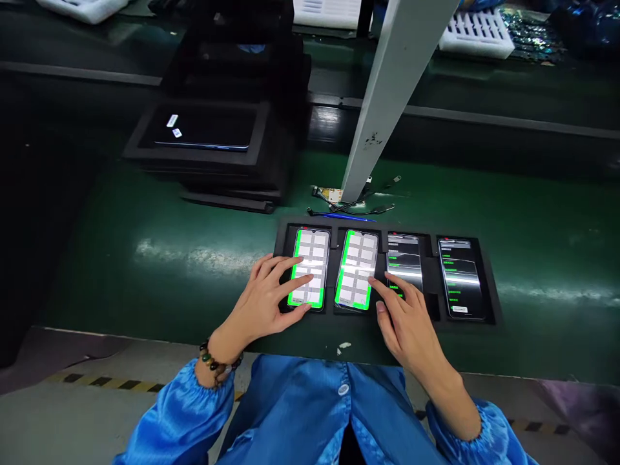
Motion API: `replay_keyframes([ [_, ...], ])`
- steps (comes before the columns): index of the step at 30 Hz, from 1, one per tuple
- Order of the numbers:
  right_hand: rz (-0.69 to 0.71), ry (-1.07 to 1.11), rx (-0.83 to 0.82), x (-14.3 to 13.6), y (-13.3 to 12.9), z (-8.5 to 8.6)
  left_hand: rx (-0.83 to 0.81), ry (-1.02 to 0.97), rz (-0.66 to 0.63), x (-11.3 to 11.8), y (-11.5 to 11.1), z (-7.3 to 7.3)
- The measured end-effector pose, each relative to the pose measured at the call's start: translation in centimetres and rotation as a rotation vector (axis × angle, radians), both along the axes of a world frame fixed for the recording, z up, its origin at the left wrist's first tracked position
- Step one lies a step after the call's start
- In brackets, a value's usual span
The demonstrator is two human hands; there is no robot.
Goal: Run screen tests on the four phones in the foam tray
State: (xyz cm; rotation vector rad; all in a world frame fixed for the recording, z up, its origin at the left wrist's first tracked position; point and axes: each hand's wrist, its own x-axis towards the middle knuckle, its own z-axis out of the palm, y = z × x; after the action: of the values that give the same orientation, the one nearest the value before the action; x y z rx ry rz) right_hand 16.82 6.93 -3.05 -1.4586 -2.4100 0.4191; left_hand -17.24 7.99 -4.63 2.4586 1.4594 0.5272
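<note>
Four slots would be several: a black foam tray (490, 303) lies on the green bench with several smartphones in a row. My left hand (268, 297) rests with spread fingers over the leftmost smartphone (314, 242), whose screen shows pale blocks and a green border. My right hand (407, 316) has its index fingertip at the right edge of the second smartphone (356, 258), which has a similar screen. The third smartphone (404, 248), partly covered by my right fingers, and the fourth smartphone (462, 278) show dark screens with green text lines. Neither hand grips anything.
A grey post (387, 97) rises behind the tray, with black cables (358, 208) and a blue pen-like stick (349, 217) at its foot. To the left stands a stack of black trays (261, 129), with a dark phone (208, 129) on top. White slotted trays (477, 35) lie at the back.
</note>
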Motion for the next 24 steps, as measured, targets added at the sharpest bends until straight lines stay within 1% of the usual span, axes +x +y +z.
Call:
replay_keyframes([
  [3, -0.016, 0.007, -0.001, -0.1, 1.2, -0.4, 0.004, 0.024, 0.012, 0.3, 0.8, 0.2],
  [7, -0.026, 0.014, 0.006, -0.2, 3.0, -0.9, -0.005, 0.058, -0.022, 1.1, 2.2, 0.3],
  [9, -0.008, 0.020, 0.016, -0.1, 3.3, -0.9, -0.004, 0.059, -0.052, 1.5, 2.5, 0.3],
  [11, 0.014, 0.031, 0.015, 0.0, 3.0, -0.8, -0.003, 0.040, -0.110, 1.6, 2.4, 0.4],
  [13, 0.035, 0.049, 0.002, 0.2, 2.1, -0.6, -0.005, 0.004, -0.171, 1.6, 2.0, 0.4],
  [15, 0.048, 0.065, -0.015, 0.2, 1.0, -0.3, -0.005, -0.019, -0.193, 1.5, 1.6, 0.5],
  [17, 0.055, 0.069, -0.030, 0.2, 0.1, -0.1, -0.002, -0.021, -0.184, 1.5, 1.6, 0.6],
  [19, 0.047, 0.063, -0.041, 0.2, -0.2, 0.1, 0.003, -0.006, -0.159, 1.6, 2.1, 0.5],
  [21, 0.027, 0.053, -0.045, 0.0, 0.3, 0.2, 0.010, 0.014, -0.127, 1.9, 2.9, 0.5],
  [24, -0.006, 0.036, -0.043, -0.2, 2.1, 0.1, 0.006, 0.046, -0.064, 2.5, 4.6, 0.4],
])
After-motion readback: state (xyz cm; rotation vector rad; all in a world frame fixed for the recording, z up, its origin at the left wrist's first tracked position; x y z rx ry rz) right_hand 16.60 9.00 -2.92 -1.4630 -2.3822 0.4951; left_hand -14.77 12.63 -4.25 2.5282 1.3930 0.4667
